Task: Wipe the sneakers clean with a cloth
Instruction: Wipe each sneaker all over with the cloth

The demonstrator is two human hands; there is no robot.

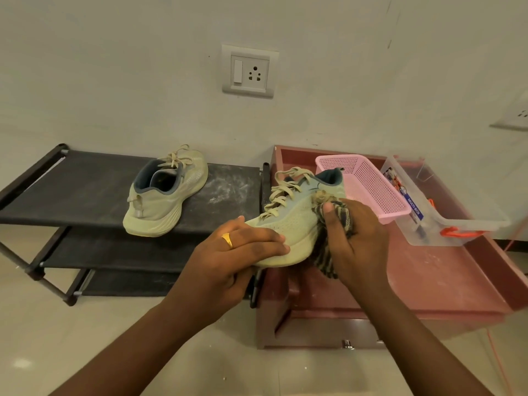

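My left hand, with a gold ring, grips the toe end of a pale green sneaker held in the air, its laces up and heel pointing away. My right hand holds a bunched striped cloth against the sneaker's right side, thumb pressed on the cloth. The second pale green sneaker stands alone on the top shelf of a dark shoe rack, heel toward me, untouched.
A reddish-brown low cabinet sits right of the rack, carrying a pink perforated basket and a clear plastic box with orange clasps. A wall socket is on the wall behind. Pale tiled floor lies below.
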